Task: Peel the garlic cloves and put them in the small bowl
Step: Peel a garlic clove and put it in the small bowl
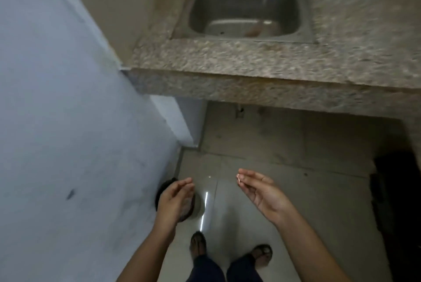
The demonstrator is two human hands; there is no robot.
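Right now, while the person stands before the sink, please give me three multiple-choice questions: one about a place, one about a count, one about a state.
1. Where is the steel sink?
A. set into the speckled stone counter
B. standing on the floor
C. hung on the wall

2. How many sandalled feet show?
A. none
B. one
C. two

3. What does the right hand do?
A. makes an empty fist
B. pinches a thin scrap at its fingertips
C. lies flat on the counter

Answers: 1 A, the counter surrounds its rim. 2 C, both show near the bottom edge. 3 B, thumb and fingers meet on the scrap.
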